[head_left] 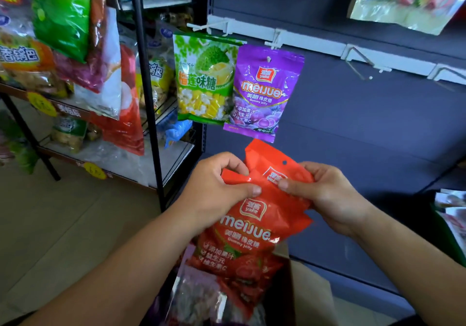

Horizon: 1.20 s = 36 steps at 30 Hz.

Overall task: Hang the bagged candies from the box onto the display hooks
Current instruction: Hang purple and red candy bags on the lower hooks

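Two red Meijue gummy bags [254,214] are held together above the cardboard box [307,293]. My left hand [214,187] pinches the top edge of the front bag. My right hand [325,194] grips the rear bag near its hang hole, thumb on the front. On the dark panel above, a purple Meijue bag [262,93] hangs from a white hook [274,44], and a green durian candy bag [204,81] hangs to its left. Two more hooks [360,66] to the right hold nothing. More bagged candies [201,298] lie in the box.
A black metal rack [148,86] full of snack bags stands at the left. Large bags hang at the upper left and upper right [413,0]. Beige floor tiles lie at the lower left. Another stack of packets [451,207] sits at the right edge.
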### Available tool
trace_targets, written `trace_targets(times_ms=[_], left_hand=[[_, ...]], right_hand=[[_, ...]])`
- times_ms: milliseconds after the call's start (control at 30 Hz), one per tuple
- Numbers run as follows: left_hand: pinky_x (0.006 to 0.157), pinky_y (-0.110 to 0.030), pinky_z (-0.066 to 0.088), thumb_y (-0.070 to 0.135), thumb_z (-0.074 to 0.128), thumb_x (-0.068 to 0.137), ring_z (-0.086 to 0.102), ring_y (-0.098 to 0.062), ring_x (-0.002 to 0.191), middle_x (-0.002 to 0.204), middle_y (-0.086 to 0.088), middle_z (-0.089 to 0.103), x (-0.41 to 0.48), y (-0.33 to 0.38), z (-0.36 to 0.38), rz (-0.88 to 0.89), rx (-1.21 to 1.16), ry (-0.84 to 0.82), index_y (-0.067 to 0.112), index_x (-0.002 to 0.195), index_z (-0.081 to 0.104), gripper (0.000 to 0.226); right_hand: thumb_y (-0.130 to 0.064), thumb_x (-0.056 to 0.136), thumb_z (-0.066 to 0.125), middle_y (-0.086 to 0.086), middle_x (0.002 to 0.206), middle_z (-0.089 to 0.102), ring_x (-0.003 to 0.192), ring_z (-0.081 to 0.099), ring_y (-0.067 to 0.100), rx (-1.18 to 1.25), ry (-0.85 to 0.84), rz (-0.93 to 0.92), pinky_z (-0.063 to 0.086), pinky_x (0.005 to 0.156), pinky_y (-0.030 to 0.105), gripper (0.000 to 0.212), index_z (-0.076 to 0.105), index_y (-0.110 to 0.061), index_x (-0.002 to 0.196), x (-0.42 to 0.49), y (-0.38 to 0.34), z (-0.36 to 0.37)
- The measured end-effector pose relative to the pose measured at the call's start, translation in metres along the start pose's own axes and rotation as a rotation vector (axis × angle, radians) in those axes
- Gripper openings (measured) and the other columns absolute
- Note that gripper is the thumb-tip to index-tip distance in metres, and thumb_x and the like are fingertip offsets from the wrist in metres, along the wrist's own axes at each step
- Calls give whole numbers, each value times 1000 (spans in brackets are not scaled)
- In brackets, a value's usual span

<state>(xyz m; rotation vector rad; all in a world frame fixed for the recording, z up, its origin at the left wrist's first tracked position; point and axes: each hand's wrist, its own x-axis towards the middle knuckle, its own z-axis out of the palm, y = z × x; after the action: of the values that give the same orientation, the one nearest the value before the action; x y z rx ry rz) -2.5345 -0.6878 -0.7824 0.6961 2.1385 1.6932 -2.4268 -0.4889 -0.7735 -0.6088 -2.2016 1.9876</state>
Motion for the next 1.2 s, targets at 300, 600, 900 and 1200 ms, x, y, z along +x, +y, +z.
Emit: trace_targets(times_ms=[300, 600, 900, 1200], left_hand=[[60, -25, 57, 27, 83, 80, 73, -11, 64, 71, 3, 77, -5, 17, 0, 25, 55, 18, 19, 78, 77, 11], [55, -20, 57, 32, 80, 83, 73, -6, 59, 68, 9, 76, 1, 53, 23, 166, 61, 123, 21, 76, 75, 13], [57, -26, 60, 36, 79, 83, 75, -6, 66, 73, 12, 77, 51, 111, 55, 307, 71, 19, 24, 78, 74, 14], [57, -21, 60, 40, 77, 83, 74, -2, 71, 75, 19, 75, 83, 104, 78, 334, 30, 73, 25, 80, 74, 15]], right_hand=[[-22, 87, 74, 14, 84, 74, 68, 66, 23, 80, 246, -91, 57, 63, 33, 16, 71, -8, 94, 1, -8, -38], [-13, 89, 76, 27, 92, 76, 76, 69, 27, 182, 423, -242, 58, 73, 37, 8, 80, -7, 93, -4, -31, -61], [-12, 85, 81, 28, 87, 76, 71, 70, 32, 168, 535, -280, 61, 66, 40, 13, 77, 0, 88, 13, -81, -107], [-15, 83, 83, 21, 84, 78, 69, 73, 28, 168, 546, -363, 62, 68, 39, 8, 79, -8, 85, 41, -93, -134]])
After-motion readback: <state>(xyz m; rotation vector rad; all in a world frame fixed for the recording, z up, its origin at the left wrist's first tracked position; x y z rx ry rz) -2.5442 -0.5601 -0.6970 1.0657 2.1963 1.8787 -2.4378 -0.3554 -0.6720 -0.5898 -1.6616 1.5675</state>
